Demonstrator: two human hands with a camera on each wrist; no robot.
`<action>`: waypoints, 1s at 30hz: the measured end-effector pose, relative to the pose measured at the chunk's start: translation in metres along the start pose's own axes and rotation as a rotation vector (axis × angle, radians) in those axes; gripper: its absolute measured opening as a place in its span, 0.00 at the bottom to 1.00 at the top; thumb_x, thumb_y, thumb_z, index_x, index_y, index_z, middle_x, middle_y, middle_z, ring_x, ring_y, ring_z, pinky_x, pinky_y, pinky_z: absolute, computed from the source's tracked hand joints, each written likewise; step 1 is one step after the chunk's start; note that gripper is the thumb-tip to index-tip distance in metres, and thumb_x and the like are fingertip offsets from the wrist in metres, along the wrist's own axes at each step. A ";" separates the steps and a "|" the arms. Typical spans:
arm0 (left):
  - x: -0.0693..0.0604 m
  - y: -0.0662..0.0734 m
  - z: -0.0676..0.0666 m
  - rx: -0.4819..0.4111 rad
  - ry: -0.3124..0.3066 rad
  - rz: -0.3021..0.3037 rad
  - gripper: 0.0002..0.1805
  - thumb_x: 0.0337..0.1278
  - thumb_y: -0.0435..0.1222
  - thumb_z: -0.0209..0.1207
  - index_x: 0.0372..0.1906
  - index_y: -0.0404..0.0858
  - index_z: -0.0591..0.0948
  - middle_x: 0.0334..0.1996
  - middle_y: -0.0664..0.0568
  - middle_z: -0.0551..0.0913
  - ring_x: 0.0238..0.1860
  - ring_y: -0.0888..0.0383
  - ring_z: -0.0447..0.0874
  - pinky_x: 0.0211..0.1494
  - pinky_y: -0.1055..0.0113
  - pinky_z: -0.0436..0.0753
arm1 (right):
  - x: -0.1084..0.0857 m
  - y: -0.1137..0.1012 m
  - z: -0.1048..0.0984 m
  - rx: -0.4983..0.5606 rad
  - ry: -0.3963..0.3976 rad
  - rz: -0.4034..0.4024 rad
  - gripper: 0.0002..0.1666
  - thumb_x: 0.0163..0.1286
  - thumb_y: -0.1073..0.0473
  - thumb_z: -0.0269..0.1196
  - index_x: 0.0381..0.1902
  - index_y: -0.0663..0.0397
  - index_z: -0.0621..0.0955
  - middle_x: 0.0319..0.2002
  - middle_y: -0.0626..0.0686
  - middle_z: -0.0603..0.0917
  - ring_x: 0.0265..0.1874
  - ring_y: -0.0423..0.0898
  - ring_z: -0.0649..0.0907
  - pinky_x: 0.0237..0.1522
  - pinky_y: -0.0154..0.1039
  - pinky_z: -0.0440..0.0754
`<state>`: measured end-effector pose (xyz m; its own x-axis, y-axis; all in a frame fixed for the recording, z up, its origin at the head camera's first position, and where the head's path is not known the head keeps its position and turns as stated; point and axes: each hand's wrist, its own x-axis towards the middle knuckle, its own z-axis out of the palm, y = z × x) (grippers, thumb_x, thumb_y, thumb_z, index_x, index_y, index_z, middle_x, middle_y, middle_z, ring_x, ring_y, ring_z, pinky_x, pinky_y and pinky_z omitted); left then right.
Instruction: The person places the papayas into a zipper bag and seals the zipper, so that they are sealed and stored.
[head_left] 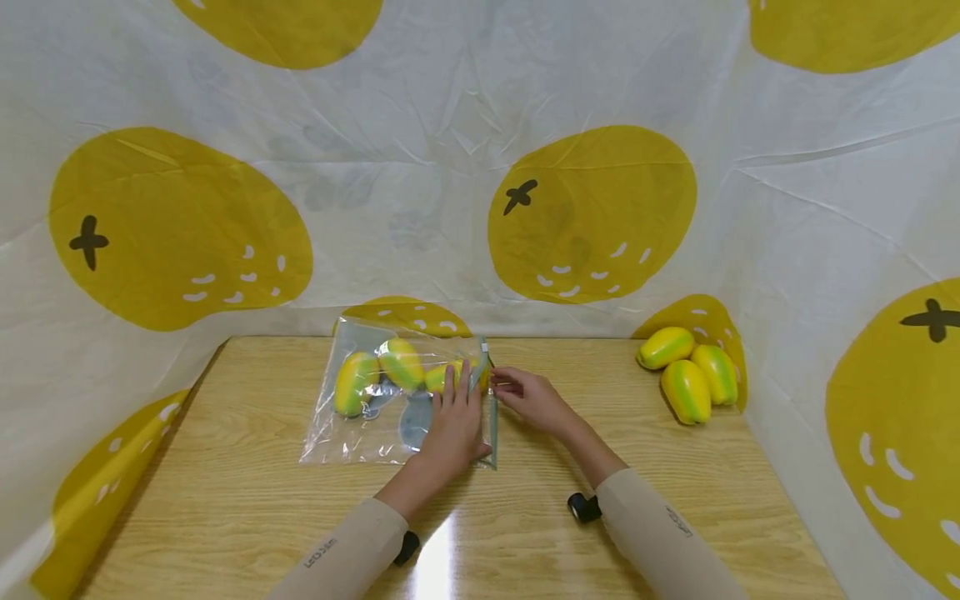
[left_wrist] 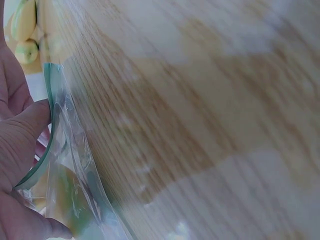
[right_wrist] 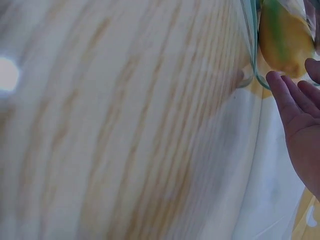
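Note:
A clear zip bag with a green-edged mouth lies on the table, its mouth toward the right. Inside it, two yellow-green papayas sit at the far left, and a third papaya lies by the mouth. My left hand rests on the bag with fingers extended over this third papaya. At the mouth, my right hand has its fingertips at the green edge. In the right wrist view its fingers are loosely extended, with the thumb apart, just below the papaya's end.
Three more papayas are grouped at the table's back right. A white cloth printed with yellow fruit hangs behind and along both sides of the wooden table. Light glares off the front.

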<state>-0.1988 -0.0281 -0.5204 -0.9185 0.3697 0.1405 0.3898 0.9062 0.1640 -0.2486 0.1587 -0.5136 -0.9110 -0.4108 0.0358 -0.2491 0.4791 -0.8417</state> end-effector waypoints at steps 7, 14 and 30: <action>0.000 0.000 0.002 -0.038 -0.007 -0.004 0.63 0.33 0.54 0.83 0.75 0.32 0.66 0.84 0.35 0.42 0.82 0.32 0.41 0.74 0.33 0.67 | -0.018 0.004 -0.024 0.001 0.073 0.035 0.26 0.77 0.63 0.62 0.70 0.63 0.75 0.62 0.64 0.83 0.59 0.57 0.85 0.60 0.50 0.84; 0.000 -0.001 0.001 -0.056 -0.023 -0.017 0.63 0.35 0.53 0.83 0.76 0.33 0.64 0.84 0.36 0.40 0.83 0.32 0.38 0.76 0.33 0.63 | -0.041 0.013 -0.058 -0.036 0.153 0.024 0.27 0.76 0.60 0.63 0.70 0.60 0.74 0.64 0.65 0.81 0.61 0.58 0.84 0.62 0.51 0.82; 0.000 -0.002 0.001 -0.066 -0.005 -0.011 0.64 0.32 0.53 0.84 0.76 0.33 0.64 0.84 0.35 0.41 0.82 0.31 0.40 0.74 0.32 0.64 | -0.100 0.038 -0.119 -0.081 0.287 0.044 0.31 0.78 0.55 0.62 0.72 0.64 0.70 0.67 0.66 0.77 0.67 0.62 0.76 0.67 0.32 0.76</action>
<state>-0.1991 -0.0295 -0.5213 -0.9230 0.3610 0.1335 0.3832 0.8947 0.2295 -0.2063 0.3106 -0.4850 -0.9743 -0.1580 0.1605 -0.2221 0.5564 -0.8007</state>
